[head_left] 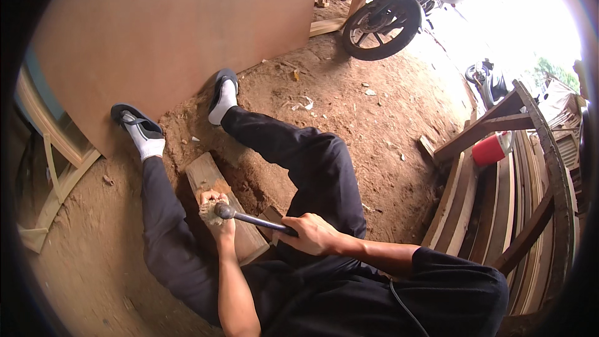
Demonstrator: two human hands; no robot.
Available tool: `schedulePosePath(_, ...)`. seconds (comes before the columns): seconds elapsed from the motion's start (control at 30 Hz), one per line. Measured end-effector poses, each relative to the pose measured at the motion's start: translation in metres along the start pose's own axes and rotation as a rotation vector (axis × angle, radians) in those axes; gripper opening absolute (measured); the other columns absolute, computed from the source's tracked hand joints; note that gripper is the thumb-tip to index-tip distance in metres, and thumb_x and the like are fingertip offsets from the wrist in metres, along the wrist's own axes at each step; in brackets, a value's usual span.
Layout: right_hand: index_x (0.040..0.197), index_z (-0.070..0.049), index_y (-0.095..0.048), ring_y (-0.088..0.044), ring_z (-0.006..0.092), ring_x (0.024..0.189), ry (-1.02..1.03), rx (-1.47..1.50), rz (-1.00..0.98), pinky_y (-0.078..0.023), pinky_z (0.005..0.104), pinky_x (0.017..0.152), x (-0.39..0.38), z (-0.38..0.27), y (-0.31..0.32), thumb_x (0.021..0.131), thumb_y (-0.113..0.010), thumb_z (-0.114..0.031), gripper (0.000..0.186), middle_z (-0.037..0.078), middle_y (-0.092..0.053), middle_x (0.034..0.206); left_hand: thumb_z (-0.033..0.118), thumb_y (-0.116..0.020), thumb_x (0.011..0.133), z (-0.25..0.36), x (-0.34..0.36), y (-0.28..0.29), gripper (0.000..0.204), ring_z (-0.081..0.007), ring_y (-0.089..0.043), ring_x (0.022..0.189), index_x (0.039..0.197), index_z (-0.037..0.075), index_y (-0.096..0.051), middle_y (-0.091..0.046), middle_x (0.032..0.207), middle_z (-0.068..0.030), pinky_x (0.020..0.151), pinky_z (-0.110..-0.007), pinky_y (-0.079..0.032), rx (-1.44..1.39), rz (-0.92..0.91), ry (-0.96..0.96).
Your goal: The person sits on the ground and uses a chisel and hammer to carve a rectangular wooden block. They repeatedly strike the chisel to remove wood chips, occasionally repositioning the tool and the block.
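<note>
Fingers of the right hand [312, 234] are wrapped firmly around the grip end of a hammer [257, 219], pressed close against the handle; I have its dark handle slanting over the right long edge of a thick wooden block [248, 232], with the rounded head above the block's left half, in front of the left hand [223, 228]; the left fingers are curled in around a rough, pale clump [206, 214], though the hammer head covers part of that hold and I cannot tell whether the head touches the clump or only overlaps it from where I look; clump and left hand sit over the block's left long edge, about midway between its far and near ends; just beyond the knuckles, toward the far end, I see an orange-brown patch [219, 185] on the wood; a smaller piece of wood [272, 214] lies just beside the block's right edge, below the handle; the block rests between the two trousered legs [324, 168] on bare earth [399, 112], its far end toward the sandalled feet [223, 97] and a large brown panel [168, 37]
</note>
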State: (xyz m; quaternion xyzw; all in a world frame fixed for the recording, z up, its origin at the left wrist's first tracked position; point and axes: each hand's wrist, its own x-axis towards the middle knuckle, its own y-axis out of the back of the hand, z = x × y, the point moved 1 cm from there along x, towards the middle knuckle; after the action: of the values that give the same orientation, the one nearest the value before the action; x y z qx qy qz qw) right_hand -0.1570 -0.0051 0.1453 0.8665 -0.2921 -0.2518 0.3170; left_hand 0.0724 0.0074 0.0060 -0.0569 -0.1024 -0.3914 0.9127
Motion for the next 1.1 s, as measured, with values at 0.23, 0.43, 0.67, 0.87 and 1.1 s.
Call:
schedulePosePath(0.23,0.103,-0.003,-0.068,-0.066,0.0407,0.068,-0.022,0.009,-0.022,-0.052,0.0482,0.063,-0.003,0.007,0.004,0.098,-0.065,-0.031,0.029,0.021,-0.065,0.069,-0.001,-0.062,0.093,-0.012,-0.002,-0.007,0.02,-0.0135,-0.047,0.079,0.088,0.008,-0.044,-0.049,0.081,-0.0017,0.083,-0.038,-0.048,0.081,0.016,-0.072)
schedulePosePath(0.43,0.106,-0.001,-0.069,-0.069,0.0388,0.074,-0.003,0.038,-0.004,-0.054,0.0452,0.067,0.007,0.005,0.007,0.097,-0.068,-0.03,0.03,0.024,-0.068,0.08,0.002,-0.062,0.092,0.009,0.008,-0.003,0.017,-0.0143,-0.051,0.075,0.08,0.003,-0.05,-0.05,0.078,-0.0032,0.076,-0.035,-0.048,0.091,-0.009,-0.047)
schedulePosePath(0.67,0.091,0.002,-0.065,-0.055,0.0172,0.055,-0.289,0.167,-0.044,-0.047,0.0391,0.056,-0.006,-0.009,0.003,0.096,-0.072,-0.027,0.029,0.018,-0.059,0.064,-0.006,-0.061,0.09,-0.01,0.001,0.001,0.017,-0.0128,-0.052,0.078,0.09,0.006,-0.05,-0.05,0.084,-0.0018,0.071,-0.029,-0.048,-0.351,-0.014,0.133)
schedulePosePath(0.87,0.084,0.001,-0.062,-0.056,0.0118,0.056,-0.283,0.159,-0.029,-0.046,0.034,0.054,0.0,-0.024,0.018,0.095,-0.072,-0.018,0.024,0.013,-0.059,0.06,-0.017,-0.062,0.083,-0.014,-0.004,-0.008,0.027,-0.0112,-0.05,0.078,0.091,0.005,-0.05,-0.049,0.089,-0.003,0.081,-0.031,-0.051,-0.479,0.039,0.257)
schedulePosePath(1.1,0.085,0.001,-0.063,-0.059,0.0169,0.053,-0.303,0.12,-0.107,-0.049,0.0348,0.054,0.0,-0.024,0.017,0.094,-0.072,-0.017,0.022,0.015,-0.061,0.062,-0.007,-0.071,0.074,-0.002,-0.002,-0.005,0.027,-0.0216,-0.055,0.074,0.088,0.005,-0.051,-0.052,0.078,-0.006,0.106,-0.044,-0.047,0.014,0.041,-0.058)
